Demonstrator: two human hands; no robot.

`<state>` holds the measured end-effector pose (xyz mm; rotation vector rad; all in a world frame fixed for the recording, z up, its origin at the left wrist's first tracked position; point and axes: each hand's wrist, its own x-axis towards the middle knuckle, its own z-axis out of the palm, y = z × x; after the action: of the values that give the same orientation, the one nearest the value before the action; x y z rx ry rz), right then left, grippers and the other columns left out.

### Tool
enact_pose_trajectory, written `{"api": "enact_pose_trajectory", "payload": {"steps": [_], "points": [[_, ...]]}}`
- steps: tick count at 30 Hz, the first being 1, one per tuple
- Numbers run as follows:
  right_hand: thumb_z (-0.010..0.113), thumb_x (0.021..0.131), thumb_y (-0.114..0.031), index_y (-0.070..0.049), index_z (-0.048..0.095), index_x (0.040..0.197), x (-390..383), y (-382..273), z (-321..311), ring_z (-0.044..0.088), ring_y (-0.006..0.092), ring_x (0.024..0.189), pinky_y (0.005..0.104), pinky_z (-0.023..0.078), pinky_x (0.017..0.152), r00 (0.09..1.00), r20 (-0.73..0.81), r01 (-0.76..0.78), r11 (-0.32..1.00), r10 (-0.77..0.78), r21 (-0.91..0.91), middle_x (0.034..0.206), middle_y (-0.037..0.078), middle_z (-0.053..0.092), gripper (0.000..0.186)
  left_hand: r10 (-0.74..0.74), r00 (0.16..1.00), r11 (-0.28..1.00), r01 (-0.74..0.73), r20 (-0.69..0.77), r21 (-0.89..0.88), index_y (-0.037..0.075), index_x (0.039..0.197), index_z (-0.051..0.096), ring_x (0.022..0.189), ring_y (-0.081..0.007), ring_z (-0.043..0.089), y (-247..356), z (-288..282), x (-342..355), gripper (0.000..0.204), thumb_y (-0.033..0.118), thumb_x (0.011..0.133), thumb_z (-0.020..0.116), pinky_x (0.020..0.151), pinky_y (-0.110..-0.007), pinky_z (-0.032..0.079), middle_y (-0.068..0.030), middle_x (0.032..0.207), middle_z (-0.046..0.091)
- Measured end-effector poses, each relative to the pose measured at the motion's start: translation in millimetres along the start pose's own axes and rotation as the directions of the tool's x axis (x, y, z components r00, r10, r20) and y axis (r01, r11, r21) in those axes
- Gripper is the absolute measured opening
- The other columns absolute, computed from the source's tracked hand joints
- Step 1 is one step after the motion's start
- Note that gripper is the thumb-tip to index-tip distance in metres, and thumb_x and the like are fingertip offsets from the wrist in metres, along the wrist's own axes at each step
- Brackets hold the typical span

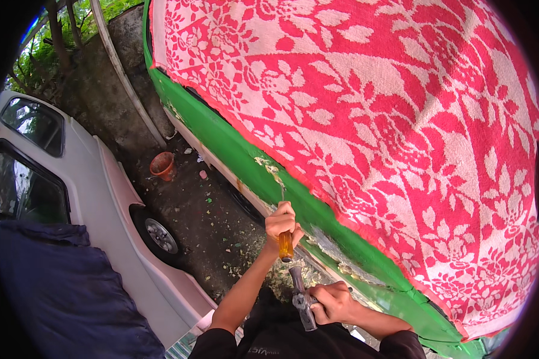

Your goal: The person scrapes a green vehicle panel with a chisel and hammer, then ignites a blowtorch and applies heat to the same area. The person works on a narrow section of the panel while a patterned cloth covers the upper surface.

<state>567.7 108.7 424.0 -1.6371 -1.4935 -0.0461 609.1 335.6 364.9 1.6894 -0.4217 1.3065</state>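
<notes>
My left hand [279,224] grips a chisel with an amber handle [286,245], its thin metal blade [282,192] reaching the green painted body panel [305,200] at a patch of flaked, cream filler [269,169]. Just below the handle's butt is the dark steel head of a hammer [300,299], held in my closed right hand [332,302]. More flaking and scraped patches [335,251] run along the panel to the right. A red and white floral cloth [371,107] covers the top of the green vehicle, beside both hands.
A white car [120,239] with a dark cloth [60,287] stands at the left. An orange bucket [162,166] and scattered chips [239,251] lie on the ground between vehicles. A stained wall [120,66], a long pale pole [126,90] and foliage are at the far end.
</notes>
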Motion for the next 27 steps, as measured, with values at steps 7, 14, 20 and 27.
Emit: {"api": "enact_pose_trajectory", "payload": {"steps": [7,14,20,27], "points": [[0.069,0.091,-0.021,-0.005,0.059,0.094,6,-2,0,0.057,0.029,0.048,0.0391,0.045,0.041,0.999,0.035,-0.014,0.996,0.011,0.086,0.065,0.009,0.058,0.019,-0.009,1.0,0.999,0.008,-0.022,-0.033,0.005,0.058,0.026,0.058,-0.0221,0.034,-7,-6,0,0.034,-0.009,0.053,0.057,0.06,-0.035,0.032,-0.0043,0.055,0.028],[0.069,0.091,-0.023,-0.006,0.062,0.1,9,-2,-1,0.058,0.0256,0.047,0.0382,0.044,0.04,0.995,0.095,0.035,0.999,-0.037,0.023,0.065,0.008,0.057,0.02,-0.009,1.0,1.0,0.009,-0.024,-0.026,0.005,0.058,0.026,0.057,-0.0214,0.033,-7,-10,5,0.035,-0.009,0.051,0.056,0.057,-0.034,0.03,-0.004,0.055,0.027],[0.07,0.091,-0.022,-0.004,0.061,0.1,14,3,-6,0.058,0.0283,0.048,0.0386,0.045,0.042,0.993,0.079,-0.091,0.995,0.093,-0.037,0.068,0.008,0.06,0.021,-0.011,0.999,0.997,0.008,-0.037,-0.079,0.005,0.059,0.025,0.058,-0.0212,0.031,-7,-12,3,0.035,-0.012,0.054,0.055,0.057,-0.034,0.027,-0.0034,0.057,0.023],[0.069,0.092,-0.021,-0.004,0.06,0.099,17,3,-7,0.06,0.0273,0.05,0.0378,0.046,0.042,0.989,0.118,-0.082,0.996,0.086,-0.037,0.068,0.009,0.06,0.021,-0.011,1.0,0.998,0.01,-0.024,-0.062,0.005,0.06,0.025,0.059,-0.0216,0.03,-8,-10,3,0.035,-0.012,0.052,0.054,0.057,-0.035,0.026,-0.0037,0.057,0.023]]}}
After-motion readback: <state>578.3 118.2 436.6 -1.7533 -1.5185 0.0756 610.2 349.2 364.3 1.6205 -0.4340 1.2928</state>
